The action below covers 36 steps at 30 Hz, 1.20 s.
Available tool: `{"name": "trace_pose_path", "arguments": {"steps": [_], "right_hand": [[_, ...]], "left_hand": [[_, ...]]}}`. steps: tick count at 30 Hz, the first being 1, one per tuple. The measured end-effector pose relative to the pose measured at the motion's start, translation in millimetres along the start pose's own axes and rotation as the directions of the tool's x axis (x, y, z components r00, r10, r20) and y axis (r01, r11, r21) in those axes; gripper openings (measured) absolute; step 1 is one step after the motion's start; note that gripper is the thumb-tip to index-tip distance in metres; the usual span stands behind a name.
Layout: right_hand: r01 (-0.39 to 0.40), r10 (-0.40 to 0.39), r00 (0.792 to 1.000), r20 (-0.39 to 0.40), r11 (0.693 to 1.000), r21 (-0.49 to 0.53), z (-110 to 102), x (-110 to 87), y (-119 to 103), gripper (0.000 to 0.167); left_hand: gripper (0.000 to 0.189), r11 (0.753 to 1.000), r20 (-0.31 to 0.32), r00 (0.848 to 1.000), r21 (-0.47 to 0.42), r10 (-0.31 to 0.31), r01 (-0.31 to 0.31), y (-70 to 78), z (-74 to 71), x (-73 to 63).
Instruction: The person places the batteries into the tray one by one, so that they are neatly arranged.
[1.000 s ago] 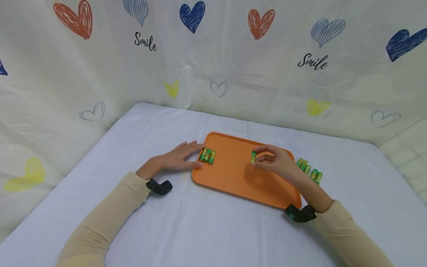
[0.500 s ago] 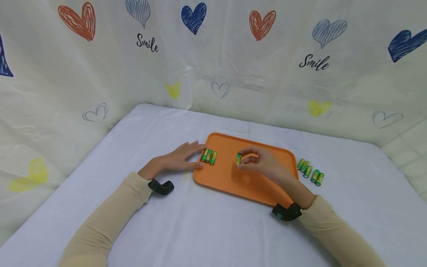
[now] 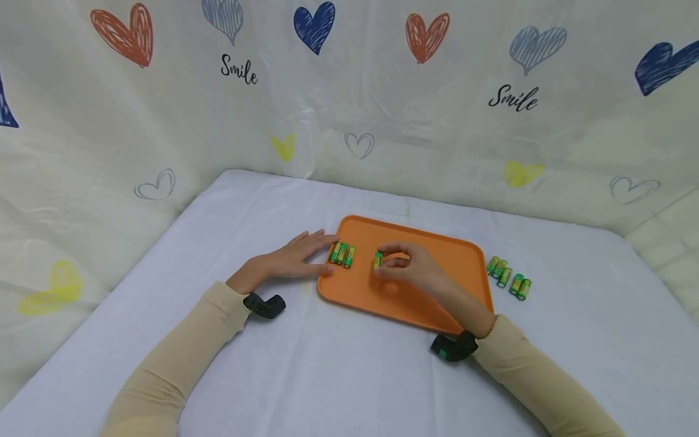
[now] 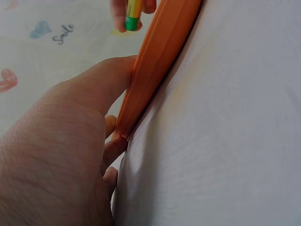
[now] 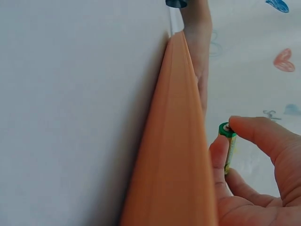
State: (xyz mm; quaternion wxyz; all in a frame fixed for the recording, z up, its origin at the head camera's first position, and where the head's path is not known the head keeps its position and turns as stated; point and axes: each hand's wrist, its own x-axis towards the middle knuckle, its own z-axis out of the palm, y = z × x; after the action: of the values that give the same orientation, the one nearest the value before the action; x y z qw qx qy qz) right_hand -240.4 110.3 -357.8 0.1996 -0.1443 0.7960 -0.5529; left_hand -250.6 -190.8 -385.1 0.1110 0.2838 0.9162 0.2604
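My right hand [image 3: 412,267] pinches a green and yellow battery [image 3: 378,260] end to end between thumb and fingers, over the middle of an orange tray [image 3: 437,291]. The right wrist view shows the thumb at the end of this battery [image 5: 229,141]. Three more batteries [image 3: 341,254] lie side by side at the tray's left end. Around that end spreads my left hand [image 3: 292,257], its fingers extended and touching the rim. In the left wrist view the thumb of the left hand [image 4: 61,127] rests against the tray's edge [image 4: 155,61].
Several more batteries [image 3: 509,277] lie in a slanting row on the white tablecloth [image 3: 349,370], just right of the tray. Behind the table hangs a pale sheet [image 3: 382,103] printed with hearts. Each wrist wears a black device [image 3: 264,305].
My right hand has carried the battery leftward across the tray, from its right half towards the three lying batteries. The left hand stays at the tray's left rim.
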Motion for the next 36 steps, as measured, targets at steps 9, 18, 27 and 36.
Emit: {"name": "trace_pose_path", "arguments": {"steps": [9, 18, 27, 36], "right_hand": [[-0.026, 0.026, 1.000, -0.010, 1.000, 0.014, 10, 7.8, -5, 0.056], [-0.032, 0.031, 0.999, 0.009, 0.998, 0.061, 20, 14.1, -9, 0.054], [-0.054, 0.054, 0.998, -0.030, 0.999, 0.000, 26, 26.8, -9, 0.053], [-0.054, 0.053, 0.998, -0.045, 0.998, -0.016, 32, 34.5, -7, 0.053]], "left_hand": [[0.078, 1.000, -0.003, 1.000, -0.008, -0.007, 0.007, -1.1, -2.1, -0.7], [0.077, 1.000, -0.007, 1.000, -0.003, -0.012, 0.012, -2.1, -2.0, -1.0], [0.079, 1.000, -0.005, 1.000, 0.000, -0.009, 0.009, -2.0, -1.8, -0.9], [0.077, 1.000, -0.007, 1.000, -0.018, 0.010, -0.010, -1.4, 1.8, 0.0]]}}
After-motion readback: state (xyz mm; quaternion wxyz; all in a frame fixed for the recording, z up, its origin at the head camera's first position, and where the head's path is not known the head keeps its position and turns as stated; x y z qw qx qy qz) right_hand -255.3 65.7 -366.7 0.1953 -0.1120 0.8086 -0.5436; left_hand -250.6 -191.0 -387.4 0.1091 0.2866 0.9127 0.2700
